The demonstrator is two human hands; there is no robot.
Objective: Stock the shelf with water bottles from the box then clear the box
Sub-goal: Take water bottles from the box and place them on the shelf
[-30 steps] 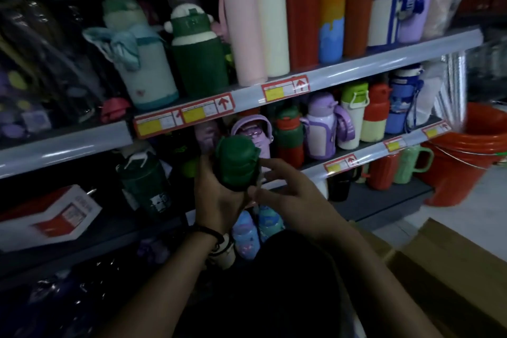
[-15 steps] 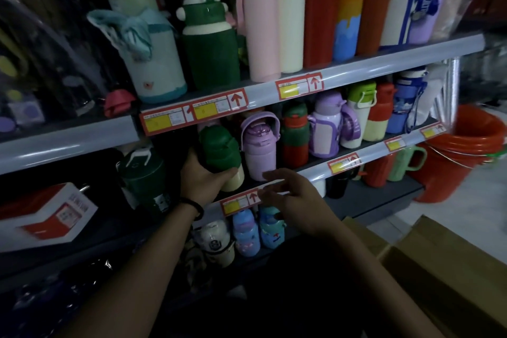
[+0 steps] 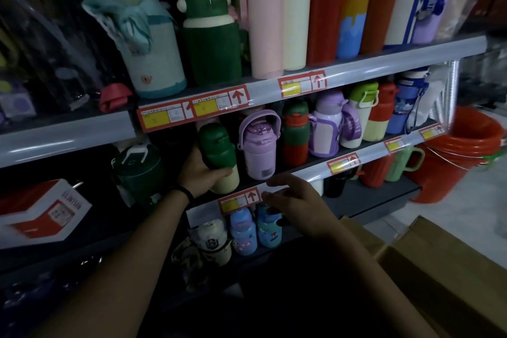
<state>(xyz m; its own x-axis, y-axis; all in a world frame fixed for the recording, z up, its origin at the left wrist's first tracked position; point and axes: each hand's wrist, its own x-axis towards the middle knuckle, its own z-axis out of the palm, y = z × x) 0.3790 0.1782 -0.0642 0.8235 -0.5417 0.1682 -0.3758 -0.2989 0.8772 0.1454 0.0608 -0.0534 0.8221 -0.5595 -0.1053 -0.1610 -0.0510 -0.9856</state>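
Placement looks nearly done. At 9 o'clock of centre, the left hand (image 3: 201, 173) wraps fingers and thumb round the lower body of the green bottle (image 3: 219, 149). 1 second ago both hands held that bottle out in front of the shelving. Now it stands in the gap at the left end of the middle shelf (image 3: 369, 153), just beside the purple bottle (image 3: 258, 145) at its 3 o'clock. It leans slightly, cap toward 11 o'clock, and the hand hides whether its cream base rests on the shelf. Further right, the right hand (image 3: 296, 200) has let go and hovers near the shelf's front rail, fingers loosely spread, holding nothing. At 4 o'clock lies the cardboard box (image 3: 439, 255), its inside out of sight. By my judgement this bottle needs only straightening and release, and then the free hand can go back to the box.
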